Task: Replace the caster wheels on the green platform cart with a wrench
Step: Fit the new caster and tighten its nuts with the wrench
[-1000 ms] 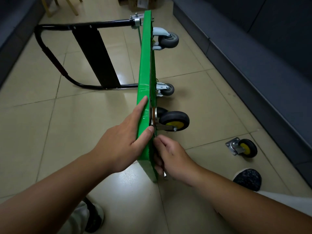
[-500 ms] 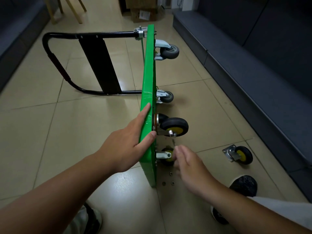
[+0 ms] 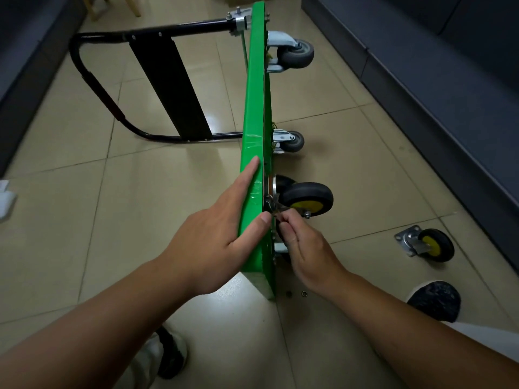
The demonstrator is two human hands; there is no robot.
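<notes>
Standing on edge on the floor (image 3: 157,209) so its underside faces sideways, the green cart (image 3: 254,108) is steadied by the left hand (image 3: 213,242), fingers straight, while the right hand (image 3: 306,248) pinches what seems a small fastener (image 3: 276,214) at the near wheel (image 3: 307,197).

The person's arms are bare from the left hand (image 3: 213,242) and the right hand (image 3: 306,248) all the way up the forearms, and the nails look short and plain. To the right of the green cart (image 3: 254,108), a dark shoe (image 3: 434,300) with a pale-speckled toe shows below a pale trouser leg (image 3: 488,341). To the cart's left sits a black shoe (image 3: 172,357) under a light, creased trouser leg (image 3: 144,360).
</notes>
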